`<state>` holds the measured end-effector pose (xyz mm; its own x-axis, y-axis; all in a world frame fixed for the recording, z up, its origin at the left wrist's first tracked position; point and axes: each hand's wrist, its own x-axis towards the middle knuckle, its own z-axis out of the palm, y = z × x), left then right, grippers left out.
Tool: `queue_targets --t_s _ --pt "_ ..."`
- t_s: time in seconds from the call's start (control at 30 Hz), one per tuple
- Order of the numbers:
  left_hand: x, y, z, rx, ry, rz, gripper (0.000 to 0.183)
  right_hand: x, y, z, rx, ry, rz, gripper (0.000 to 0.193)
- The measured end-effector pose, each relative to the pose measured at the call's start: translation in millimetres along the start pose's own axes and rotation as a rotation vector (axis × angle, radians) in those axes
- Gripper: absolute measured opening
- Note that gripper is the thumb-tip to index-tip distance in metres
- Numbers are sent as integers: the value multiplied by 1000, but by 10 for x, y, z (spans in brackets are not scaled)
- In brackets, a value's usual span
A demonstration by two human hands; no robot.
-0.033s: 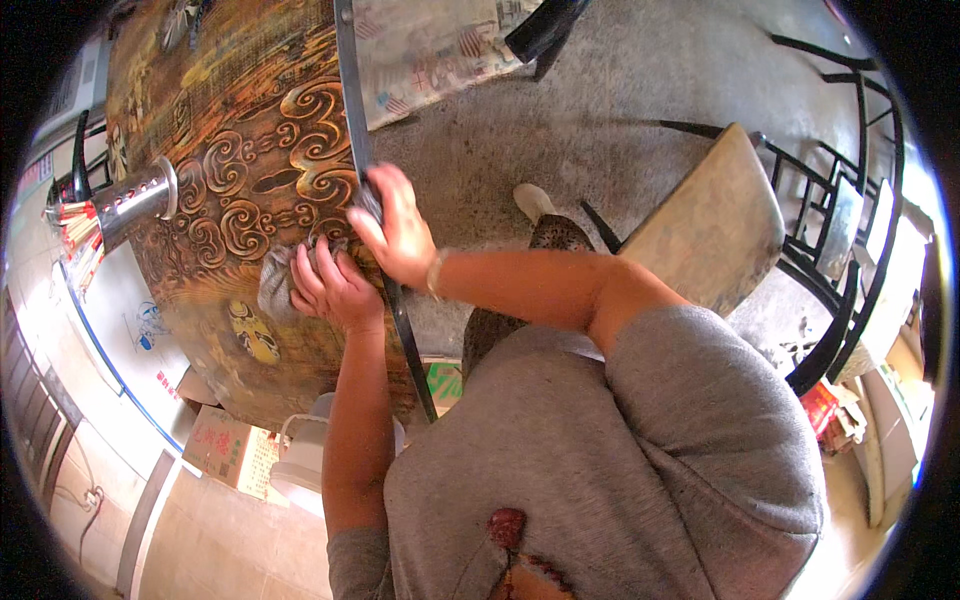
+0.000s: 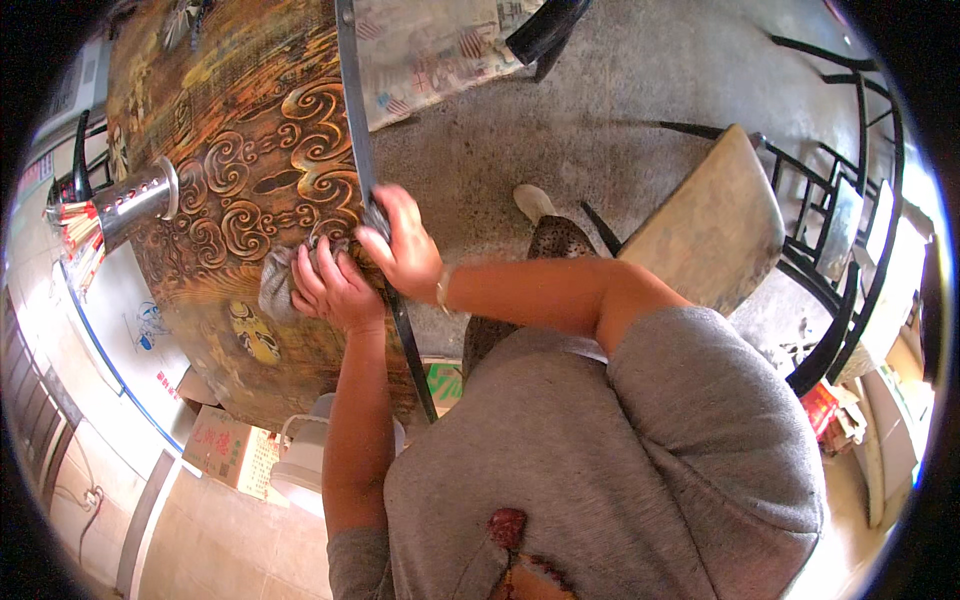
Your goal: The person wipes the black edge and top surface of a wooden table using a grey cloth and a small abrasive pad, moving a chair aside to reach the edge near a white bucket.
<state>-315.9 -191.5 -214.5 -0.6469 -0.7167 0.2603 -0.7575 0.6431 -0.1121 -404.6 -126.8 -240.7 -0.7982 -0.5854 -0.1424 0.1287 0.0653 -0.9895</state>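
1. The left hand pressed a bunched grey cloth onto the patterned tabletop; just beside it, the right hand clasped a darker cloth on the dark rim.
2. The right hand had slid slightly bodyward along the rim, apparently carrying the wiping there.
3. A perforated metal holder partly obstructed the tabletop's far side.
4. A white bucket stood below.

Glare whitens both sides inside black corners.
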Motion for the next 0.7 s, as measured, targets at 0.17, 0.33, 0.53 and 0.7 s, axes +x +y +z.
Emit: queue_targets --t_s 0.17,0.33,0.53,0.7 --pt "-15 -11 -26 5 -30 -9 34 29 97 104 16 35 105 49" --pt "27 71 -82 49 -40 6 33 1374 -212 92 -122 312 -12 47" --pt "11 41 -13 -32 -52 -19 34 616 129 27 -72 92 100 45" --pt "16 70 -68 13 -38 -12 35 -263 668 -188 -26 -508 515 48"
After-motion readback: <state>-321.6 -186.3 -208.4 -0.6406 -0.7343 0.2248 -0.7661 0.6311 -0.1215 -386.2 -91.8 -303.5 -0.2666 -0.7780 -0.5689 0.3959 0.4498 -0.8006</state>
